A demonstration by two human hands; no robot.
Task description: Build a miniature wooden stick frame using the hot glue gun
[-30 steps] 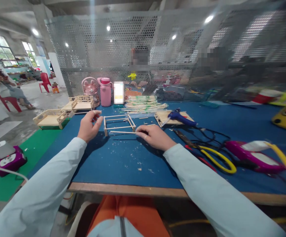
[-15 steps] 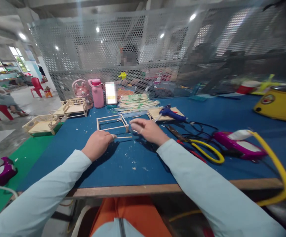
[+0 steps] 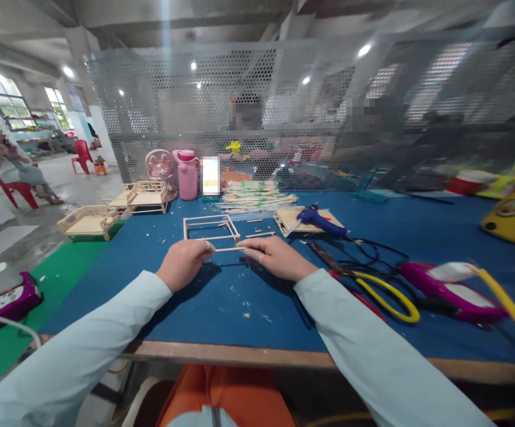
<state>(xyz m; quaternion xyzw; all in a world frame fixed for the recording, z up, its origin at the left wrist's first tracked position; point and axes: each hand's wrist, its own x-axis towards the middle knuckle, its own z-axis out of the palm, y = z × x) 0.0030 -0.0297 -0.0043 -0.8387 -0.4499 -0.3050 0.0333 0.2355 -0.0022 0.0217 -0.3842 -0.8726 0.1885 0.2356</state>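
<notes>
Right hand (image 3: 278, 258) now joins left hand (image 3: 182, 263) on the thin stick (image 3: 229, 249), fingers of each pinching an end, so control passes from one-handed to two-handed, the stick held between the near edge of the table (image 3: 234, 329) and the open wooden frame (image 3: 220, 238)

Left hand (image 3: 183, 263) near right hand (image 3: 278, 258) (both in pinch grip)

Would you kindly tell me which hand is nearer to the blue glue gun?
Right. The right hand is left of and in front of the blue glue gun, apart from it; the left hand is farther left, at the left end of the thin stick.
</notes>
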